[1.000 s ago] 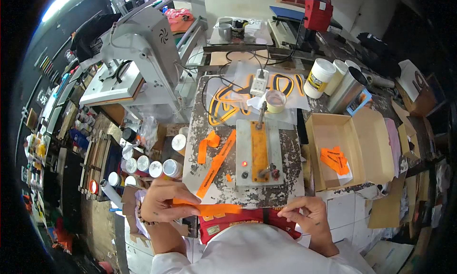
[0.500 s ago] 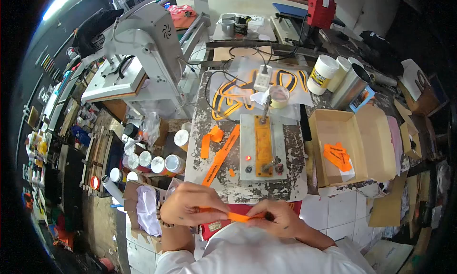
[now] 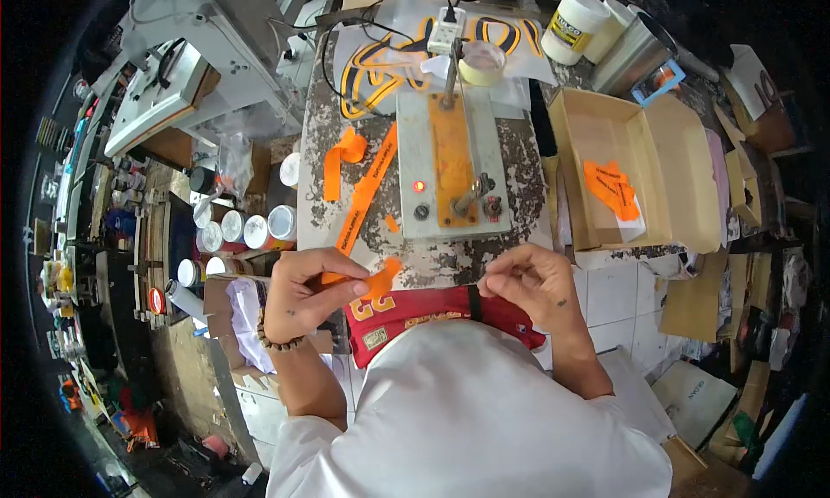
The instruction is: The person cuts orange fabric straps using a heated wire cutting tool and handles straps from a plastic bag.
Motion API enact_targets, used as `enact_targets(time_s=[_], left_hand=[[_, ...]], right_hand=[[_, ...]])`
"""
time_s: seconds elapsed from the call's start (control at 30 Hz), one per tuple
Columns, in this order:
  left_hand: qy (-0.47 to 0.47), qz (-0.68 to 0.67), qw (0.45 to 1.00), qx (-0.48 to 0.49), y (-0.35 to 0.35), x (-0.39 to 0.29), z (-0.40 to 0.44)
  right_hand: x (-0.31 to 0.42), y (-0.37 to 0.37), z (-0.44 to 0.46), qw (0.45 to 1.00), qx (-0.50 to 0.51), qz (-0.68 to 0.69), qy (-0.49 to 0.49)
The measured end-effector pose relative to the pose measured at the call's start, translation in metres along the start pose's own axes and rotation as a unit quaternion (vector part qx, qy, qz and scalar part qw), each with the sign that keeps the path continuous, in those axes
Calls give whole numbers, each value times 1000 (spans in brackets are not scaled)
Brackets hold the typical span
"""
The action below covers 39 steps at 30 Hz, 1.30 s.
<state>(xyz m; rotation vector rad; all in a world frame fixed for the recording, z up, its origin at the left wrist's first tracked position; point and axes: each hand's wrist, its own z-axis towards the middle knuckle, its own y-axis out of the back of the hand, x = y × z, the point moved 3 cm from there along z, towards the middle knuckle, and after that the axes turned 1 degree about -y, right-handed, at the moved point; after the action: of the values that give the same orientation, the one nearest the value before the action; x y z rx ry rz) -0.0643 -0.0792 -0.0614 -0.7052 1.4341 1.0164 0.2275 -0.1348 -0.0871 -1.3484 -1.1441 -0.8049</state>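
My left hand (image 3: pixel 313 292) pinches a short orange ribbon (image 3: pixel 383 280) between thumb and fingers, its loose end pointing right over the table's front edge. My right hand (image 3: pixel 532 290) is apart from it on the right, thumb and fingertips pressed together; whatever they hold, if anything, is too small to make out. Ahead lies a long orange strip (image 3: pixel 367 195) with dark print, beside a curled orange ribbon piece (image 3: pixel 344 152) and a small orange scrap (image 3: pixel 392 224). A grey device (image 3: pixel 415 156) with a yellow-orange plate and a lit red lamp stands just beyond my hands.
On the right, an open cardboard box (image 3: pixel 575 122) holds several orange printed pieces (image 3: pixel 611 189). Black-and-orange cutouts (image 3: pixel 367 83), a tape roll (image 3: pixel 482 63) and a power strip (image 3: pixel 446 29) lie behind the device. A red jersey (image 3: pixel 415 312) is at my lap; several tubs (image 3: pixel 257 230) stand left.
My hands have moved apart. The orange ribbon, earlier stretched between both, now stays only in my left hand. The view has tilted down, so the table sits higher in the picture.
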Motion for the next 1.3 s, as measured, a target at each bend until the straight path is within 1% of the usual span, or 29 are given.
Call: enact_targets(time_s=[0.03,0.07,0.1,0.13,0.17,0.2,0.27,0.3,0.33,0.4,0.43,0.47,0.5,0.53,0.57,0.6,0.67,0.7,0.77,0.8,0.87,0.9,0.97,1.0,1.07,1.17,1.2,1.27,1.3], left_hand=[[44,-32,998,24,-2,-1,-3],[48,-31,998,22,-3,-4,-2],[4,-26,997,69,-9,-10,1],[-41,-21,992,116,-15,-14,4],[-65,-50,985,150,-21,-13,6],[-64,-49,985,150,-22,-16,10],[-93,-30,975,199,-26,-25,15],[-96,-36,980,173,-25,-23,15],[-97,-33,980,172,-25,-21,12],[-19,-34,999,33,-17,-13,6],[40,-5,999,34,-9,-11,1],[41,-3,999,32,-3,-13,0],[25,93,995,32,2,-16,1],[10,187,982,32,4,-18,1],[-26,204,979,2,4,-15,0],[-26,204,979,4,4,-10,0],[-129,281,950,-45,6,-7,-1],[-131,283,949,-45,5,-6,0],[-196,327,912,-152,1,-10,-3],[-199,328,911,-151,-2,-10,-2],[-264,372,856,-245,-5,-14,-6],[-285,362,846,-266,-5,-5,-7],[-291,372,835,-284,-7,0,-10],[-296,380,822,-303,-7,1,-11],[-293,382,821,-308,-6,3,-13],[-281,369,827,-318,-4,13,-15],[-271,362,831,-325,-2,16,-15],[-272,366,832,-316,0,21,-16],[-258,359,836,-326,1,25,-17]], right_hand=[[-2,-1,-3,999,22,-30,-14],[-3,-4,-2,999,24,-27,-16],[0,-12,1,989,81,-113,40],[4,-23,4,966,137,-197,97],[15,-39,6,953,130,-236,142],[14,-49,9,953,131,-234,142],[8,-63,13,970,183,-145,63],[-5,-57,14,967,209,-141,28],[-11,-53,14,967,210,-140,31],[-21,-41,12,982,171,-36,-76],[-18,-37,11,984,144,-50,-93],[-15,-30,10,984,146,-49,-93],[-9,-22,10,971,164,-170,-32],[-4,-16,9,941,178,-287,29],[-1,-12,7,938,182,-295,30],[-1,-10,5,938,181,-294,30],[-2,-3,1,942,127,-310,-1],[0,-2,0,942,127,-310,1],[2,1,-2,936,112,-332,-33],[3,3,-1,937,111,-331,-31],[11,4,-1,909,107,-392,93],[12,4,-1,909,105,-392,94],[18,6,-2,916,53,-372,142],[18,6,-1,916,53,-371,143],[20,8,-1,905,37,-365,214],[21,7,0,922,39,-311,230],[19,6,0,921,34,-314,229],[11,7,1,951,-11,-257,170],[8,9,3,944,-2,-273,186]])
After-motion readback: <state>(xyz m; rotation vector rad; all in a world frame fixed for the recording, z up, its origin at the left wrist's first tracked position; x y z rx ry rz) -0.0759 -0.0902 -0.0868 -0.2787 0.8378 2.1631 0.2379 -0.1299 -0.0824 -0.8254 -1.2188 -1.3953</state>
